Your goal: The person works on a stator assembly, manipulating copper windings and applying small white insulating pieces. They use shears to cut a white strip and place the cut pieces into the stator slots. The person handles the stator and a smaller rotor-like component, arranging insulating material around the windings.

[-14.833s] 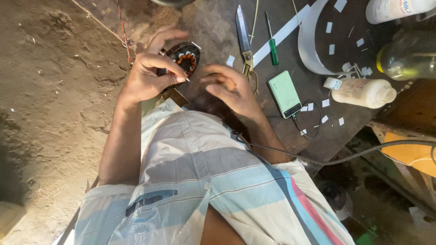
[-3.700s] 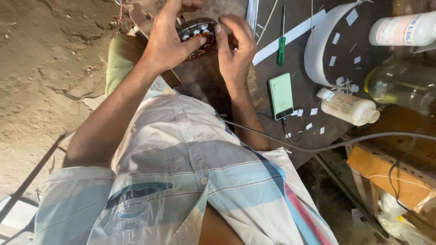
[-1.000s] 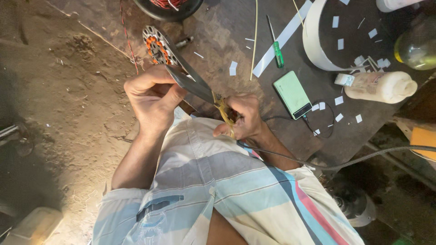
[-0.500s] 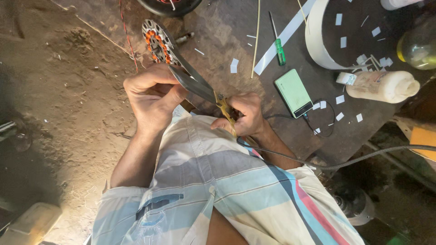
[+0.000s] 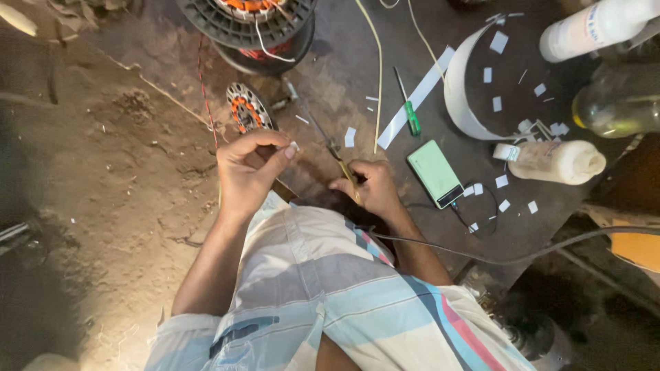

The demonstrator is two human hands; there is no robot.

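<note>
Two hands busy near dark board edge. Left hand (image 5: 249,168) pinches small white paper slip (image 5: 294,145) at fingertips; right hand (image 5: 370,189) clenched on scissors (image 5: 330,143), blades pointing far-left toward motor stator (image 5: 247,110). Judgement: keep slip taut, cut square, blades clear of windings.

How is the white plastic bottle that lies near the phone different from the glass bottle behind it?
The white plastic bottle is opaque and pale, while the glass bottle is clear and dark, with yellowish liquid inside. The white bottle lies fully in view on the dark board; the glass bottle is cut off by the picture's right edge. Both lie on their sides, right of the green phone.
</note>
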